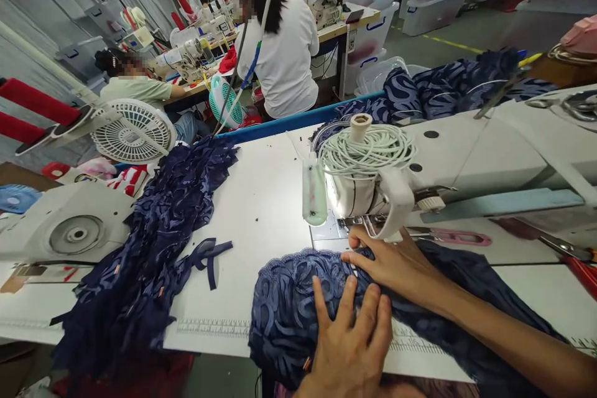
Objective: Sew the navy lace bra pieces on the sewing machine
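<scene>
My left hand (pixel 349 339) lies flat, fingers spread, on a bunched piece of navy lace fabric (pixel 289 305) at the near edge of the white sewing table (pixel 261 199). My right hand (pixel 389 258) rests with fingers stretched out on the same fabric, right in front of the presser foot of the white sewing machine (pixel 466 155). A coil of white cord (pixel 368 149) sits on the machine head, and a small lamp (pixel 314 196) hangs beside the needle.
A long heap of navy lace pieces (pixel 153 242) runs down the table's left side. More navy fabric (pixel 448 87) lies behind the machine. Pink-handled scissors (pixel 459 237) lie to the right. Two people sit at machines beyond; a white fan (pixel 133 130) stands at left.
</scene>
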A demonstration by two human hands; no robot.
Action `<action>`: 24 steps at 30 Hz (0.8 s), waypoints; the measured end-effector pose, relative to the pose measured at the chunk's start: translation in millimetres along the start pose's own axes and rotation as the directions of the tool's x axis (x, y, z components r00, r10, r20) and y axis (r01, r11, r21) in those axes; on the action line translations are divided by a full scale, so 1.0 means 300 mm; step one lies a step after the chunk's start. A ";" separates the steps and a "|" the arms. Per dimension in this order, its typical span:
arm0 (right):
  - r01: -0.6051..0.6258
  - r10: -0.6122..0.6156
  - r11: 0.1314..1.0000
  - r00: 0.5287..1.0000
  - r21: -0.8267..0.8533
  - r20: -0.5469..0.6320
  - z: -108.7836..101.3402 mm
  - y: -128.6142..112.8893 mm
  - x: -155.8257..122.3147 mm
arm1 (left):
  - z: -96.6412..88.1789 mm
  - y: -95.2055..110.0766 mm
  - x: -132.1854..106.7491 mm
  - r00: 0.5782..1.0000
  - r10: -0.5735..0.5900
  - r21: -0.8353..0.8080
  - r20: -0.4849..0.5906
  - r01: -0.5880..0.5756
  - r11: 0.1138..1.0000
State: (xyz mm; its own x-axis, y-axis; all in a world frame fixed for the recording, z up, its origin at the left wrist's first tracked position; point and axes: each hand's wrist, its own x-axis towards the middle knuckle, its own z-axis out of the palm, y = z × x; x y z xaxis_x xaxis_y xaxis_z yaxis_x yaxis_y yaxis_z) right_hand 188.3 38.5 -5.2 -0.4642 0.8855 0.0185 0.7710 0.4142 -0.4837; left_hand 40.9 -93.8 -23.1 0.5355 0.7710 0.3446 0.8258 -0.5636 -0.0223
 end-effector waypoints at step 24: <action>0.118 -0.113 0.993 0.981 0.022 -0.156 -0.096 -0.008 -0.076 | -0.061 -0.012 0.009 0.991 -0.048 -0.207 0.128 0.074 0.976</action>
State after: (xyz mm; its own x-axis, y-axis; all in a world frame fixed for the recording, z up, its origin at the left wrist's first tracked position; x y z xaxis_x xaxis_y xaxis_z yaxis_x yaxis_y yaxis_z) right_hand 209.5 23.4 20.9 -0.4746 0.8550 0.2090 0.7015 0.5108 -0.4969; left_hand 36.1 -95.0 -4.9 0.5138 0.8285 0.2225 0.8084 -0.5544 0.1976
